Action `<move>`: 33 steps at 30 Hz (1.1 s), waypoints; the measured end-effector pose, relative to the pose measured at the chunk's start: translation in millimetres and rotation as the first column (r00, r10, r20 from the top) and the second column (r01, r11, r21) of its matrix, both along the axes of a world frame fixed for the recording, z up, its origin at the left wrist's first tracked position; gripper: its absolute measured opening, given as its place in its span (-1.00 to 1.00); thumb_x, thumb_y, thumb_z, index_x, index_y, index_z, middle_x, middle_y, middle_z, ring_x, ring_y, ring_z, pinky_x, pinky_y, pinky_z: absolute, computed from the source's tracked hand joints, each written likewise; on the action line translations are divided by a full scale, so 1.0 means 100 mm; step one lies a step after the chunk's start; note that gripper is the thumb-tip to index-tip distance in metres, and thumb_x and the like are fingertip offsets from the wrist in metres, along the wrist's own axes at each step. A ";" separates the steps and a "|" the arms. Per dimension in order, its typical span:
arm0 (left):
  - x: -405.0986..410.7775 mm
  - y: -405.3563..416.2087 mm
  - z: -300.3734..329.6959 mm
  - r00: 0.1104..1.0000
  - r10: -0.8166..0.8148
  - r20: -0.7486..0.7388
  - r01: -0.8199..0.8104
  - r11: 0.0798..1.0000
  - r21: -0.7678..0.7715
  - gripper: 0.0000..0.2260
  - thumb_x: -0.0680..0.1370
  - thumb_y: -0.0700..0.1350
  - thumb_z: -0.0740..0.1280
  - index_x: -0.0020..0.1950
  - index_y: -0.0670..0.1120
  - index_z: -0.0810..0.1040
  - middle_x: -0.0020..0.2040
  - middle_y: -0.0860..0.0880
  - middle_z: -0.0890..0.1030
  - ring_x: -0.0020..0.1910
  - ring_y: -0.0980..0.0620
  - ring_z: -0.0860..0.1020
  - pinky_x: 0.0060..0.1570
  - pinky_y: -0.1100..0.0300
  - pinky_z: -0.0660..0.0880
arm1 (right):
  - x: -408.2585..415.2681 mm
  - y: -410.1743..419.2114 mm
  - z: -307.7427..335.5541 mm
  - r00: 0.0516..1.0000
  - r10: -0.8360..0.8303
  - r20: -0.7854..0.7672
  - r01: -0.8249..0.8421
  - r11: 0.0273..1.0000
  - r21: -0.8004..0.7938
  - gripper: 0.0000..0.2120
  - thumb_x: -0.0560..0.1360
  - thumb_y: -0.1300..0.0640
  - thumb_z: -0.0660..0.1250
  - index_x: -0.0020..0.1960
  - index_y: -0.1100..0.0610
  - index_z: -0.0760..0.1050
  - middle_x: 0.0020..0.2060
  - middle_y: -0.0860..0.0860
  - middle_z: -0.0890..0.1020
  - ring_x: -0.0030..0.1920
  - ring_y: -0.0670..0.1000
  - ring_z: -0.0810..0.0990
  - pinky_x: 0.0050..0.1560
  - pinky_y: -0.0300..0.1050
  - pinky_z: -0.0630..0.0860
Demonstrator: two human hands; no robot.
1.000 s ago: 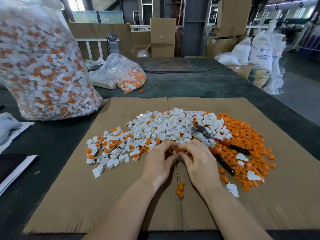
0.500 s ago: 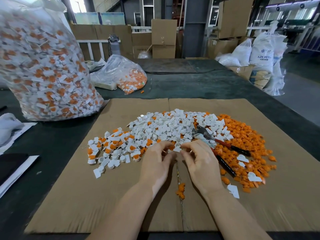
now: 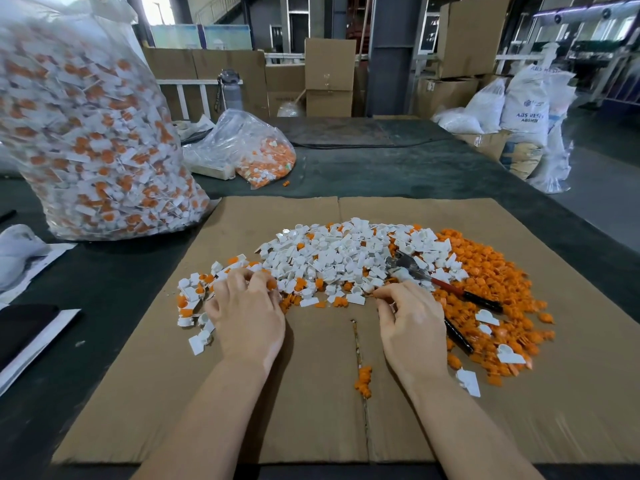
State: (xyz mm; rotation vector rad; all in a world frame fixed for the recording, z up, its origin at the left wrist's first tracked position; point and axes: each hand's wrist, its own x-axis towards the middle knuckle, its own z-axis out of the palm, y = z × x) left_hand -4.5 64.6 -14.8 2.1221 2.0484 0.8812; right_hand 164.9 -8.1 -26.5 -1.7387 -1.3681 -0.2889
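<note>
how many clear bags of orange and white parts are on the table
2: a big full bag at the left beside the cardboard sheet; a smaller slack bag farther back, toward the middle. More may lie outside the frame.

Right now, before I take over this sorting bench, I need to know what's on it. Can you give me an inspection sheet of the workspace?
Surface: brown cardboard sheet on a dark green table.
Job's things: heap of white pieces beside a heap of orange caps; the two are mixed at the left end.
Clutter: pliers lying on the heaps; big clear bag and small clear bag of pieces.
Hands: left hand and right hand, fingers curled at the heap's near edge; what they hold is hidden.
Cables: one dark cord-like line on the far table; unclear what it is.
Surroundings: cardboard boxes, white sacks, a bottle.
</note>
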 end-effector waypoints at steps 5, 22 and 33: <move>0.10 -0.01 -0.03 0.998 -0.006 0.059 0.003 0.998 0.055 -0.74 0.57 -0.07 0.26 0.26 0.03 0.49 0.29 -0.04 0.36 0.28 -0.03 0.16 0.20 0.05 0.05 | -0.01 0.01 -0.04 0.987 -0.155 0.034 0.157 0.985 -0.077 -0.85 0.33 0.38 0.45 -0.18 0.16 0.61 -0.23 0.04 0.62 -0.12 0.14 0.58 -0.10 -0.09 0.24; 0.72 -0.01 -0.14 0.900 -0.434 0.033 0.435 0.900 -0.020 -0.69 0.56 0.06 0.28 0.27 0.01 0.50 0.18 0.03 0.48 0.19 0.03 0.37 0.20 0.19 0.30 | -0.01 0.05 -0.06 0.927 -0.320 0.193 0.369 0.869 -0.329 -0.83 0.47 0.27 0.33 -0.02 0.07 0.60 -0.04 0.04 0.61 -0.01 0.11 0.51 -0.03 -0.02 0.10; 0.74 -0.01 -0.11 0.868 -0.462 0.182 0.478 0.877 -0.053 -0.90 0.51 0.06 0.36 -0.08 0.18 0.44 0.01 0.06 0.55 0.07 0.02 0.39 0.02 0.20 0.19 | -0.03 0.06 -0.07 0.935 -0.311 0.173 0.345 0.910 -0.231 -0.83 0.33 0.36 0.43 -0.15 0.14 0.62 -0.17 0.10 0.63 -0.14 0.16 0.53 -0.07 0.01 0.21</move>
